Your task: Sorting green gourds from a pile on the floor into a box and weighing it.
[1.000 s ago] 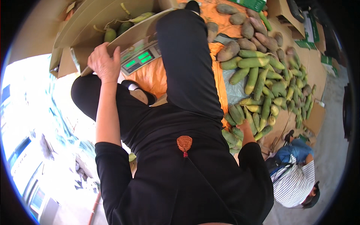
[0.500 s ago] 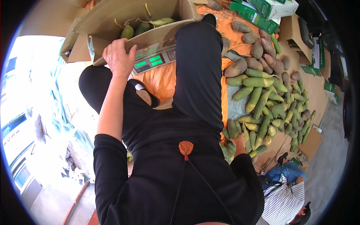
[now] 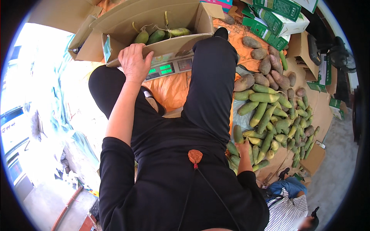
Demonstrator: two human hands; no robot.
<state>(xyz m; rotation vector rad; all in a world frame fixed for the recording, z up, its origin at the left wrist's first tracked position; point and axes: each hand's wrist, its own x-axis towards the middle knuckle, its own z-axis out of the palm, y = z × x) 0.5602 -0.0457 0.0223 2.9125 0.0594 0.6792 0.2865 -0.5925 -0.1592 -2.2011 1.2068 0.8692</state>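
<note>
My left hand (image 3: 134,61) lies over the near flap of an open cardboard box (image 3: 127,17), fingers hooked on its edge and thumb apart. Inside the box are several green radishes (image 3: 156,37) with thin root tails. The box rests on a digital scale (image 3: 185,64) with lit green figures. At my right side, my right hand (image 3: 243,148) is closed round the lower end of a green radish (image 3: 237,134), which points up and away from me. The fingers' undersides are hidden. Around that hand spreads a heap of green radishes (image 3: 266,119).
Brownish-purple tubers (image 3: 265,65) lie beyond the heap on orange sheeting (image 3: 169,90). Green-and-white cartons (image 3: 269,25) stand at the far right. A person in a striped shirt (image 3: 287,211) is low at the right. My bent legs (image 3: 212,73) frame the scale.
My right hand now has one green radish raised a little and standing apart from the others. The left hand stays on the box flap. The whole view has shifted slightly.
</note>
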